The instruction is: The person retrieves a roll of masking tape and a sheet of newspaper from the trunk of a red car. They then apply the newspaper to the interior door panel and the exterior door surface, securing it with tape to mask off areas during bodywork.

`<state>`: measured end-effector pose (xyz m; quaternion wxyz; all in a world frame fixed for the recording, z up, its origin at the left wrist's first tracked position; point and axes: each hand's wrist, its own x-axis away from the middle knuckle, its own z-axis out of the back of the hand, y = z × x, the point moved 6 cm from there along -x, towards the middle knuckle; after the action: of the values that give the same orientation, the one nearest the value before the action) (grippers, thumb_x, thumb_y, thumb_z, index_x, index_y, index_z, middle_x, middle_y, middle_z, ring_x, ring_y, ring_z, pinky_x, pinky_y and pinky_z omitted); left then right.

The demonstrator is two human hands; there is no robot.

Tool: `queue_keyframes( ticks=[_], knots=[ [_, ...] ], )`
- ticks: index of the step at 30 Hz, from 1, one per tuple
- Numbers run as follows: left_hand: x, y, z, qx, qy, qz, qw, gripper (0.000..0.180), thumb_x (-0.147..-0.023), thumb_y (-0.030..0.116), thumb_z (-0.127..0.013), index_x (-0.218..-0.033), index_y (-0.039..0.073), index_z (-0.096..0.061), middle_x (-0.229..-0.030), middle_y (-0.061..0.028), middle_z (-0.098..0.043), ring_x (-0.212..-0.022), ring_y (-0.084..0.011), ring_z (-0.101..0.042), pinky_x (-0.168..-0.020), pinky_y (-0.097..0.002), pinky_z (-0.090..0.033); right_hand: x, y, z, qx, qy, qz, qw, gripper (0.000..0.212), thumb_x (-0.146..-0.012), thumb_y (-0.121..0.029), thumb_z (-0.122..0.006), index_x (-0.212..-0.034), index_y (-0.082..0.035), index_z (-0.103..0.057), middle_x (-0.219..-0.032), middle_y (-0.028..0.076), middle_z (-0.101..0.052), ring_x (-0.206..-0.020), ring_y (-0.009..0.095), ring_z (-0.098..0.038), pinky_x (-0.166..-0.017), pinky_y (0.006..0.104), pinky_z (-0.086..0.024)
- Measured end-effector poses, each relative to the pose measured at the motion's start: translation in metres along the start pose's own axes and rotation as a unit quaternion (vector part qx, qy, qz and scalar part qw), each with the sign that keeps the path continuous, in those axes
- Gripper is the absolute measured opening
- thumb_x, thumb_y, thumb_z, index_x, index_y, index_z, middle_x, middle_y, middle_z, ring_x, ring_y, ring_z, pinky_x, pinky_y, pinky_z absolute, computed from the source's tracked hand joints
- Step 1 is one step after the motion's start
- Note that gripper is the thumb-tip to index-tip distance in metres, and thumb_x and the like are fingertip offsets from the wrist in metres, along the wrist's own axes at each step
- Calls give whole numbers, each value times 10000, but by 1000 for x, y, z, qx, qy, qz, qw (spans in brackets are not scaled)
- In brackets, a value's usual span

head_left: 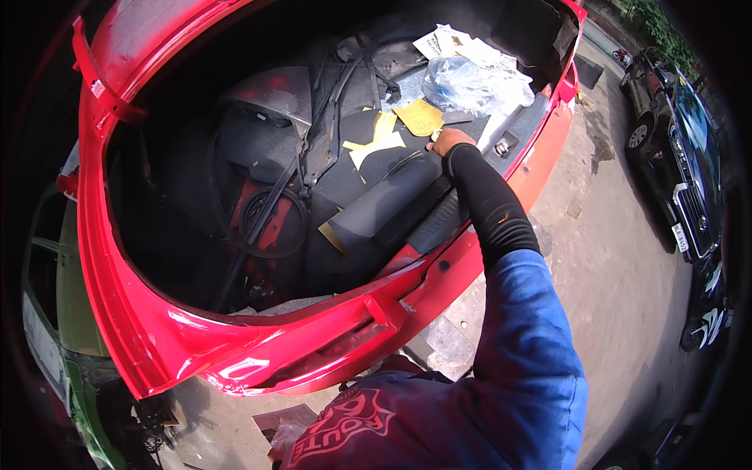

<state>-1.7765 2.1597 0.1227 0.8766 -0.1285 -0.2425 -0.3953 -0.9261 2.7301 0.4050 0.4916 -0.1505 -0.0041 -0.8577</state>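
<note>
My right arm, in a black sleeve and blue shirt, reaches over the rim of a red car body's rear opening. My right hand is closed, its fingertips at the lower corner of a yellow sheet that looks like sandpaper. Torn yellow pieces lie just left of it on a dark surface. Past the hand rests a crumpled clear plastic bag. Only a sliver of my left hand shows at the lower edge, beside clear plastic; its fingers are hidden.
Inside the opening lie a dark grey trim panel, a coiled black cable or seal, a lamp-like part and printed papers. A black car is parked at right, a green car body at left.
</note>
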Motion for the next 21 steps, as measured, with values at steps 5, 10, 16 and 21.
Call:
queue_keyframes(
  ticks=[5, 10, 16, 21],
  knots=[
    [31, -32, -14, 11, -10, 47, 999, 404, -836, 287, -679, -1130, 10, -672, -1163, -201, -686, -1110, -343, -650, -931, -428, -534, -28, -4, -19, 60, -26, 43, 997, 623, -862, -519, -705, -1281, -62, -650, -1343, 149, -622, -1241, 319, -599, -1031, 425, -472],
    [49, -46, -26, 21, -13, 71, 997, 400, -837, 284, -677, -1128, 10, -674, -1162, -200, -686, -1111, -341, -650, -934, -427, -533, -69, 3, -38, 33, -26, 49, 998, 488, -845, -388, -697, -1205, -57, -694, -1281, 166, -653, -1232, 315, -605, -994, 446, -500],
    [57, -63, -37, 26, -17, 86, 996, 395, -837, 281, -676, -1125, 10, -675, -1160, -200, -686, -1112, -340, -649, -937, -425, -532, -101, 8, -70, 134, -208, 50, 968, 441, -741, -319, -746, -1091, -51, -742, -1125, 176, -715, -1032, 319, -696, -894, 442, -535],
    [46, -65, -42, 14, -22, 85, 996, 391, -838, 279, -675, -1122, 10, -677, -1159, -200, -687, -1113, -338, -649, -940, -424, -531, -81, 14, -35, -33, -93, 159, 982, 354, -715, -249, -811, -894, 44, -722, -793, 156, -693, -723, 217, -624, -712, 405, -496]
  ],
)
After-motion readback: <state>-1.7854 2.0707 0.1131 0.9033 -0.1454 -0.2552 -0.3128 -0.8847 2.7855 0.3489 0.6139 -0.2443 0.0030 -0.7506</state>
